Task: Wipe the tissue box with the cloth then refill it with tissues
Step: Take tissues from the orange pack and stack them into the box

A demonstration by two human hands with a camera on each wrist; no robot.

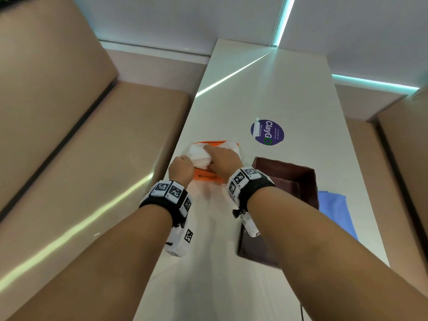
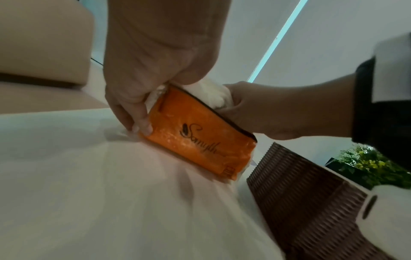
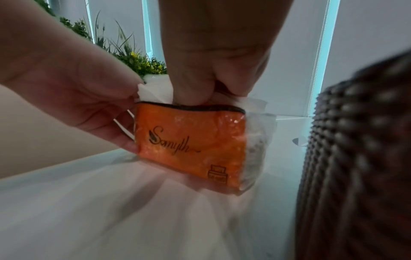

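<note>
Both hands work on the orange tissue pack (image 1: 206,176), which sits on the white desk (image 1: 266,93) near its 9 o'clock edge. Left hand (image 1: 181,169) grips the pack's left end, fingers curled round the plastic down to the desk. Right hand (image 1: 222,162) has fingers curled into the white tissues (image 1: 199,155) bulging from the pack's open top (wrist view shows thumb and fingers pinching the wad). Brown woven tissue box (image 1: 298,181) stands at 3 o'clock of the pack, just beside it, open top up, partly behind the right forearm. Blue cloth (image 1: 335,209) lies flat on the desk right of the box. Round purple sticker (image 1: 268,133) at 1 o'clock of the pack. Beige bench seat (image 1: 92,140) runs along the desk's left side.
</note>
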